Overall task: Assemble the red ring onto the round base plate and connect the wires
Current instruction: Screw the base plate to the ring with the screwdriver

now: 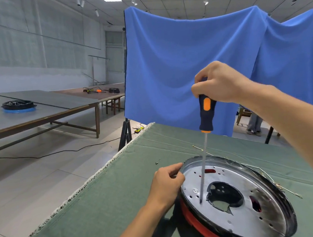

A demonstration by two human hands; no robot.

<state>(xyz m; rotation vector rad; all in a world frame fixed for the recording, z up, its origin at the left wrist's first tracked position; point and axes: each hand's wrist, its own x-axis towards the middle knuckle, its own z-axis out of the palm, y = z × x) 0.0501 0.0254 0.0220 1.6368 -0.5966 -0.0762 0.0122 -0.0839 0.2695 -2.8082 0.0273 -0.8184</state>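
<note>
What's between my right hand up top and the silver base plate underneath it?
In the head view, only the screwdriver: the right hand grips its handle, and the shaft runs down to the base plate, tip near the centre cutout.

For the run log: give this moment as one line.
right hand grips screwdriver | tip on base plate | left hand holds rim

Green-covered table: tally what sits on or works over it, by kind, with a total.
Hands: 2 (left hand, right hand)
Screwdriver: 1
Round base plate: 1
Red ring: 1
Loose screws: 2, small and hard to make out
Total: 7
</note>
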